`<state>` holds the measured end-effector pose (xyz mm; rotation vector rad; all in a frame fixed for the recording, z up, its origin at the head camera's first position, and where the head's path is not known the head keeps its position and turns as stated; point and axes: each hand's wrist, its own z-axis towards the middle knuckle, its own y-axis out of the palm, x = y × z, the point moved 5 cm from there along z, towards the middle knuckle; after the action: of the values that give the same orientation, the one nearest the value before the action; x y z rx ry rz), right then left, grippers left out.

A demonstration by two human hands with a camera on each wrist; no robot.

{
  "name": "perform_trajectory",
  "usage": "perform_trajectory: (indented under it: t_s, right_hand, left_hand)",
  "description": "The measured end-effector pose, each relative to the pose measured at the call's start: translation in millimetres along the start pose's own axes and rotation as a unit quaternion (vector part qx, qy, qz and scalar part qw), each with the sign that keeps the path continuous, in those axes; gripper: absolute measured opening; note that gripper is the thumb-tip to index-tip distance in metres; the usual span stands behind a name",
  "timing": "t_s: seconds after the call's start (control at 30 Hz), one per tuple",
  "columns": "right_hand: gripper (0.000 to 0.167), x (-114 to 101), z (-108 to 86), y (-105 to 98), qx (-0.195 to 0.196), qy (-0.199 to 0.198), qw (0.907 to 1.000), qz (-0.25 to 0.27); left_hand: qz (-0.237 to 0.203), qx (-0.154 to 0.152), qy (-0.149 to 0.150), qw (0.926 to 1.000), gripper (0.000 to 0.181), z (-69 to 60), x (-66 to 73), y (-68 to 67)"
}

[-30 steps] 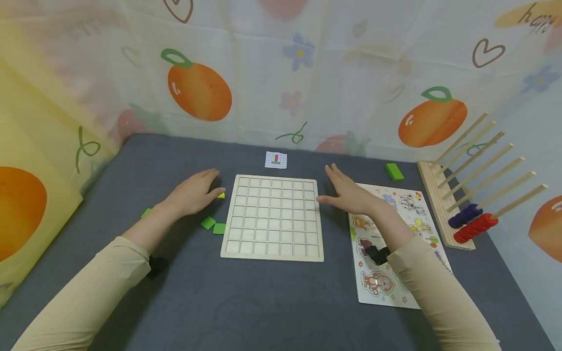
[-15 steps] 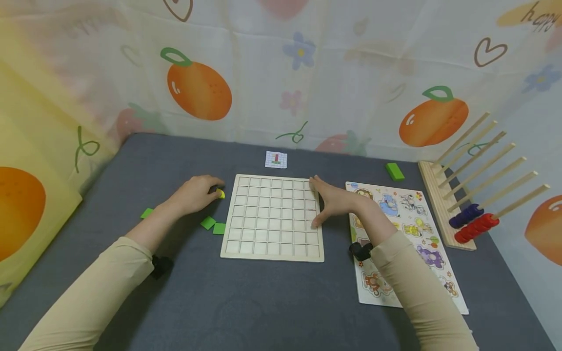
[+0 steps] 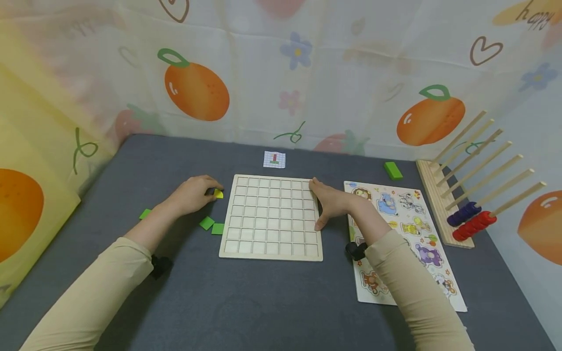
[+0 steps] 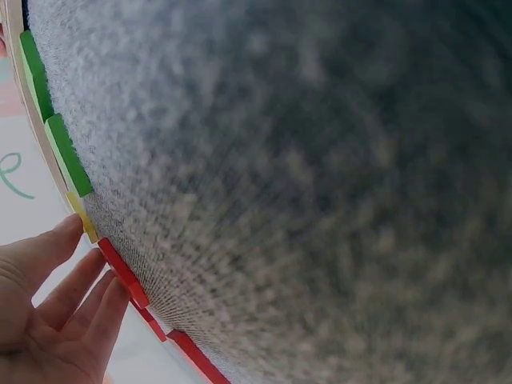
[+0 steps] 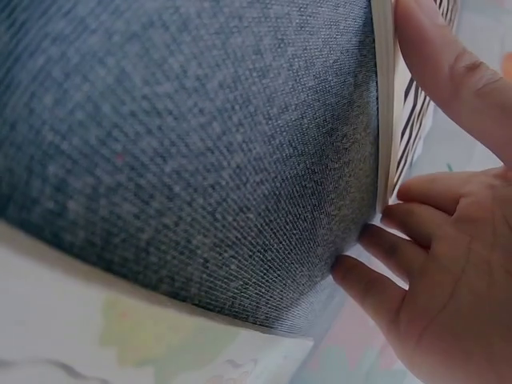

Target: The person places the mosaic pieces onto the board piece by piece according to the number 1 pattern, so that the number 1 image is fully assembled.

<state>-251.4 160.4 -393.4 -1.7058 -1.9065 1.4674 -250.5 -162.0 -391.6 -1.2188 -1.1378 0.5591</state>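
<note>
My left hand (image 3: 195, 194) is at the table left of the pale wooden grid board (image 3: 270, 219). Its thumb and index finger pinch a small yellow tile (image 3: 218, 194). In the left wrist view the thumb touches the yellow tile (image 4: 82, 218), while the other fingertips lie by red tiles (image 4: 124, 272) that the hand hides in the head view. My right hand (image 3: 332, 202) rests against the board's right edge, thumb and fingers spread. In the right wrist view its fingertips (image 5: 400, 216) reach the table beside the board's edge (image 5: 385, 104).
Green tiles (image 3: 217, 228) lie left of the board, another (image 3: 144, 214) by the left forearm. Behind the board is a gridded card (image 3: 274, 159) with a red and green figure. An animal puzzle (image 3: 412, 229), a green block (image 3: 392, 170) and a peg rack with beads (image 3: 443, 204) stand right.
My right hand has come left and down onto the board's right edge, its thumb dropping away from the fingers. The left fingers have closed in at the yellow tile, which shows more.
</note>
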Motion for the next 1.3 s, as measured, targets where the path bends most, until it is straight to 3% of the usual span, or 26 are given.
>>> perform_trajectory:
  t_s: [0.6,1.3]
  right_hand:
    - [0.13,2,-2.6,0,0.005,0.033,0.9993,-0.019]
    - [0.134,7,0.7,1,0.011,0.055,0.9984,-0.01]
  left_hand:
    - [0.031,0.012,-0.019,0.9993,0.022,9.8,3.2,0.2]
    - [0.034,0.015,-0.018,0.9992,0.02,7.1,3.6,-0.3]
